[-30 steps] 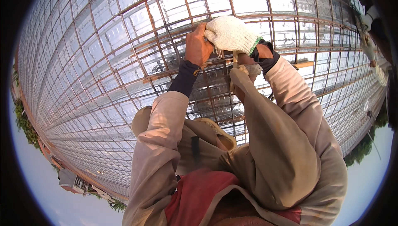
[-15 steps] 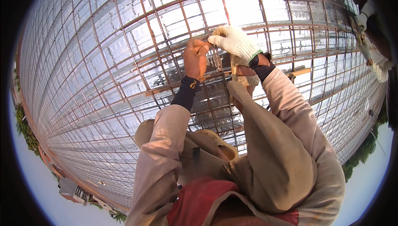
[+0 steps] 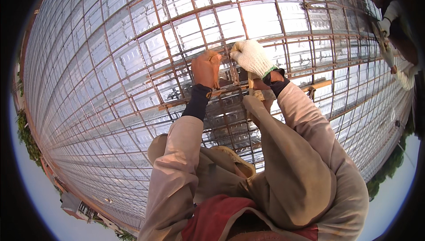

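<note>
My bare left hand (image 3: 206, 68) is closed in a fist just above the crossing bars of a rusty rebar grid (image 3: 241, 11). To its right, my right hand (image 3: 253, 59) wears a white knitted glove with a green-edged cuff, its fingers curled and pinched together. A small gap separates the two hands. Whatever either holds is too thin or too hidden to make out. Below the hands, a brown strip (image 3: 170, 104), apparently wood, lies along the bars, and another such strip (image 3: 321, 84) shows to the right.
Shiny ribbed metal decking (image 3: 261, 20) lies under the grid. My bent knee (image 3: 292, 161) rises close to my right arm. At the far right, a co-worker's gloved hand (image 3: 405, 78) is near the bars. Trees (image 3: 387, 170) and a building (image 3: 73, 205) stand beyond the deck edge.
My hands, nearly touching before, have drawn slightly apart. Both sit a little lower in the view; the left fist has turned and the gloved right hand has shifted slightly right.
</note>
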### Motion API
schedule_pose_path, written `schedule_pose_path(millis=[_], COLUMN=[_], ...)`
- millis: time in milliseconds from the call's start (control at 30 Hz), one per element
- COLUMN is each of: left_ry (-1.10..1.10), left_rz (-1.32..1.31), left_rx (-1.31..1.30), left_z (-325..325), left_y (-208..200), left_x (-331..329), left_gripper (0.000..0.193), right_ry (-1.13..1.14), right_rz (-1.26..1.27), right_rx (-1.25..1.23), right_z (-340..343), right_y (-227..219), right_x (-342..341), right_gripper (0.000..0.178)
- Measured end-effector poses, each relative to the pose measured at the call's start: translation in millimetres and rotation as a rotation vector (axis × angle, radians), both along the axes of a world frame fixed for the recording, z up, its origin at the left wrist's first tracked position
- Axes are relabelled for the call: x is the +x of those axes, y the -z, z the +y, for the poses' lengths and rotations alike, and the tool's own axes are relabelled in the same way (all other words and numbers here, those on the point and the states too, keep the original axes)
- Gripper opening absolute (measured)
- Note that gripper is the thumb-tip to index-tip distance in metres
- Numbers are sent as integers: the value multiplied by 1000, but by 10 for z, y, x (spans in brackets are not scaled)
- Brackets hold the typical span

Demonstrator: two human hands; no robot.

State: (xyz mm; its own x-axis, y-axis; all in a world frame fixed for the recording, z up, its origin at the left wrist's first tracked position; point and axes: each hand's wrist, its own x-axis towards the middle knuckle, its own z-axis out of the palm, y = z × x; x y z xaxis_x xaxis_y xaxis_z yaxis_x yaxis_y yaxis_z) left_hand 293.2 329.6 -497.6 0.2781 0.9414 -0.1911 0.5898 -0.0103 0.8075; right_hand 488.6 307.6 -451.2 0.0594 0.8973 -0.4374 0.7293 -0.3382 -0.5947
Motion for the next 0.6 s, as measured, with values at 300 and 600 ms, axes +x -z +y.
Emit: schedule_pose_path(millis=[300,600], left_ry=[138,28], left_rz=[241,-15], left_rx=[-69,-249], left_z=[422,1008], left_y=[-143,-654], left_x=[493,-333], left_gripper=[25,40], right_ry=[150,-555], right_rz=[-113,-405], right_rx=[275,606], right_z=[-514,-329], right_y=[366,-382], right_x=[-515,-47], right_gripper=[18,30])
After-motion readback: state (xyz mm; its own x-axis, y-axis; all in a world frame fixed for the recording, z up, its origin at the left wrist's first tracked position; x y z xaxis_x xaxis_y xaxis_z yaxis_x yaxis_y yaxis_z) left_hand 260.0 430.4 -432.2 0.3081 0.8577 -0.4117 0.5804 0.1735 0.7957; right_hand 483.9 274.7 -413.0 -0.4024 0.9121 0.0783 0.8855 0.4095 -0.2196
